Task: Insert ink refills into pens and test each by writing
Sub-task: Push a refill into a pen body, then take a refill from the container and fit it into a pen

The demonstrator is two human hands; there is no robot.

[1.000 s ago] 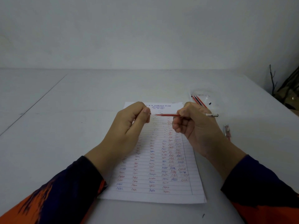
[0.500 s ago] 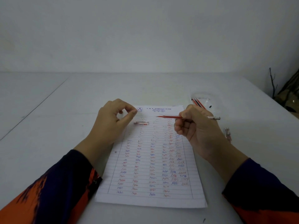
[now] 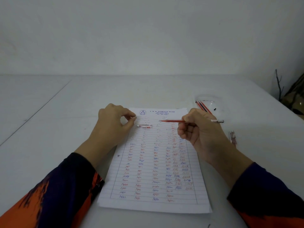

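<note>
My right hand [image 3: 199, 134] grips a red pen [image 3: 172, 120] and holds it level just above the top of the lined sheet [image 3: 156, 163]. Its point faces left and its pale rear end [image 3: 219, 121] sticks out to the right. My left hand [image 3: 113, 125] rests at the sheet's top left corner, thumb and forefinger pinched into a ring with nothing clearly between them. Just right of those fingertips a small clear pen piece with red marking [image 3: 144, 126] lies on the paper. Rows of red and blue scribbles cover the sheet.
A clear packet with red and dark refills [image 3: 203, 106] lies on the white table [image 3: 49, 129] beyond my right hand. Another clear pen part [image 3: 232, 137] rests on the table to the right of that hand. The table's right edge runs diagonally, with dark clutter past it.
My left hand has let go of the pen's front end and moved left. The small clear piece now lies on the paper. My right hand holds the pen almost where it was.
</note>
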